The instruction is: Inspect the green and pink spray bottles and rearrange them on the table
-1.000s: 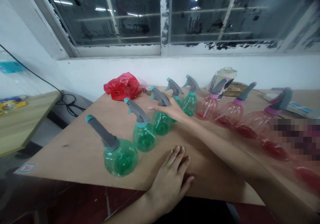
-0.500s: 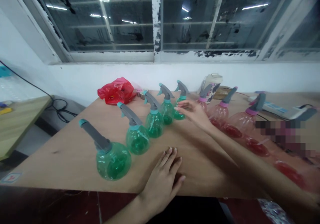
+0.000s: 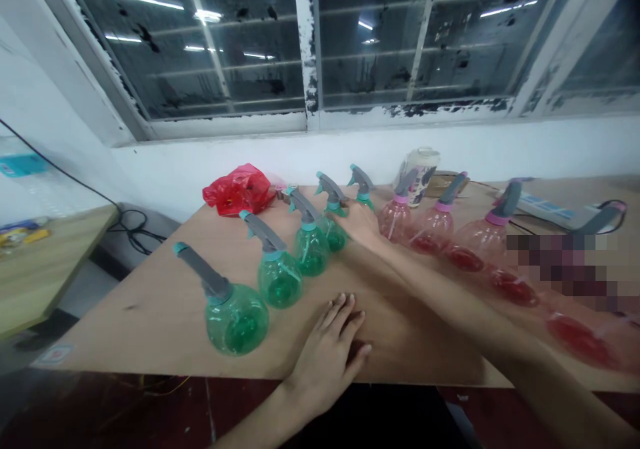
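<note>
Green spray bottles with grey trigger heads stand in a slanting row on the table. My right hand [image 3: 361,223] reaches across to the fourth green spray bottle [image 3: 336,237] from the near end. Its thumb and fingers close around that bottle just below the neck, partly hiding it. Behind the hand shows the farthest green spray bottle [image 3: 361,181], its body mostly covered. My left hand [image 3: 327,349] lies flat on the tabletop, fingers spread, holding nothing. Closest to it on the left are the nearest green spray bottle [image 3: 237,321] and the second green spray bottle [image 3: 280,281].
Along the right runs a row of pink spray bottles [image 3: 433,225] with red liquid. A red plastic bag [image 3: 240,192], a patterned cup [image 3: 421,175] and a power strip [image 3: 547,207] sit toward the wall. Black cable [image 3: 137,232] hangs between the table and a side table [image 3: 65,255].
My right hand has moved left from beside the farthest green bottle to the fourth one, and its fingers have closed around it. My left hand stays in place. The view has shifted slightly.
</note>
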{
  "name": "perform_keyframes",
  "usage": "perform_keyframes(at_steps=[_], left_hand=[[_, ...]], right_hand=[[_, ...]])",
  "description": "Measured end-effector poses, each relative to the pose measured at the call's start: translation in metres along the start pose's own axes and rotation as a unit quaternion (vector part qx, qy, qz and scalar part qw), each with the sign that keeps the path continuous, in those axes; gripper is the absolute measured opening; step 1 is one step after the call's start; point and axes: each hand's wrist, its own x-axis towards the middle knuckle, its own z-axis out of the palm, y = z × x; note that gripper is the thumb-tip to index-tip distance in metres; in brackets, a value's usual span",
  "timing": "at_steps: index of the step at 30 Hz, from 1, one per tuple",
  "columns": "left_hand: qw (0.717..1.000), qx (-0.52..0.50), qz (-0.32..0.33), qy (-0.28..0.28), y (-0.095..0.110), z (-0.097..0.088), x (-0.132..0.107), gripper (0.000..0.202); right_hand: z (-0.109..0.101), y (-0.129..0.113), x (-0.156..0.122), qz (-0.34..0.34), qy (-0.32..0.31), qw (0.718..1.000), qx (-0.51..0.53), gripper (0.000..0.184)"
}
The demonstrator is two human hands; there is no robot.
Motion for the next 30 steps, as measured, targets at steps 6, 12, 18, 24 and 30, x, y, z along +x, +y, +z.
perform_keyframes(at_steps=[6,12,18,24,30], left_hand=[[1.0,0.003,0.002,-0.005,0.0,-0.002,0.001,0.046],[1.0,-0.005,-0.007,-0.017,0.0,-0.004,0.001,0.046],[0.998,-0.054,-0.03,-0.009,-0.004,0.0,0.008,0.047],[0.991,-0.097,-0.092,0.001,-0.012,-0.005,0.035,0.047],[0.985,-0.118,-0.129,-0.004,-0.021,-0.017,0.052,0.045]], right_hand=[[-0.014,0.003,-0.004,0.0,-0.023,0.999,-0.039,0.044],[-0.027,0.003,-0.012,-0.002,-0.044,0.996,-0.076,0.048],[-0.041,0.01,-0.026,0.0,-0.052,0.992,-0.114,0.06],[-0.06,0.028,-0.047,0.008,-0.031,0.991,-0.13,0.06],[-0.082,0.048,-0.069,0.014,-0.021,0.988,-0.153,0.058]])
